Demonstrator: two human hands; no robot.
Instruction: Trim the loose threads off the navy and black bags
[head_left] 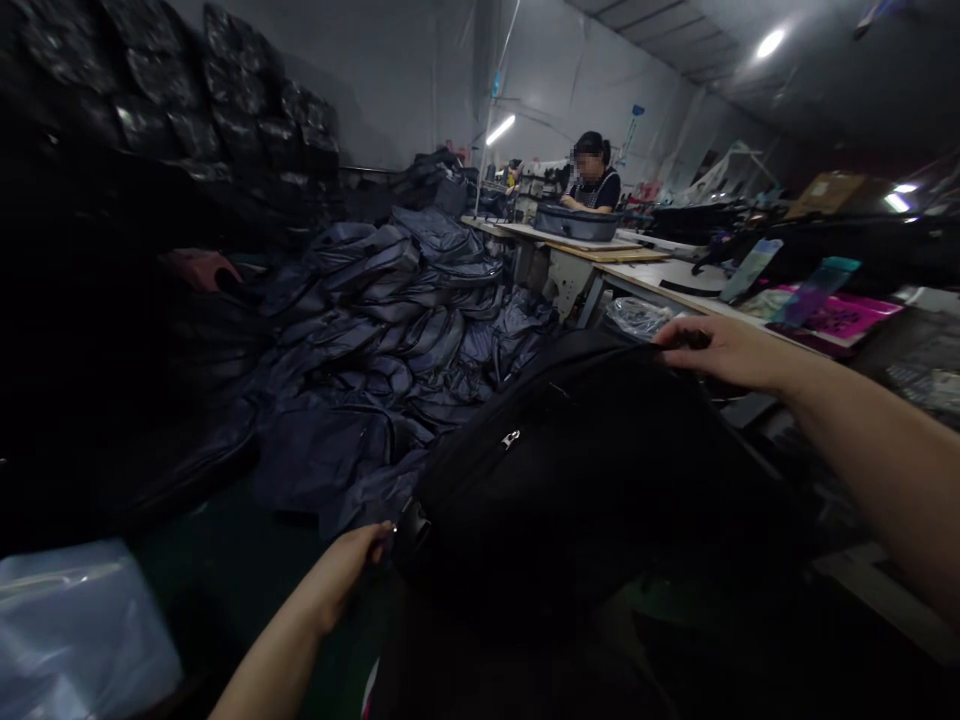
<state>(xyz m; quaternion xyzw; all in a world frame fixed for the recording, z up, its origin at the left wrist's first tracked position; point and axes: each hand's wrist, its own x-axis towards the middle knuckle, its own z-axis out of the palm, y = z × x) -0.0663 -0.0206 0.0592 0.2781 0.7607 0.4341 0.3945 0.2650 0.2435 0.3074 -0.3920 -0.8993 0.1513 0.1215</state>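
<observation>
A black bag [592,450] is stretched between my hands, with a silver zipper pull [511,439] on its face and a dark plastic buckle [416,517] at its left end. My left hand [352,560] pinches the bag's left end beside the buckle; a tiny bright spot shows at the fingertips. With thumb and fingers closed, my right hand [705,352] grips the bag's upper right edge. The bag's lower part fades into shadow, so its outline there cannot be made out.
A large heap of dark blue-grey bags [405,320] lies ahead. Black wrapped bundles [202,90] are stacked at the back left. A clear plastic sheet [75,630] is at lower left. Beyond, a co-worker [592,185] handles a grey case [574,222] at a sewing table [667,280].
</observation>
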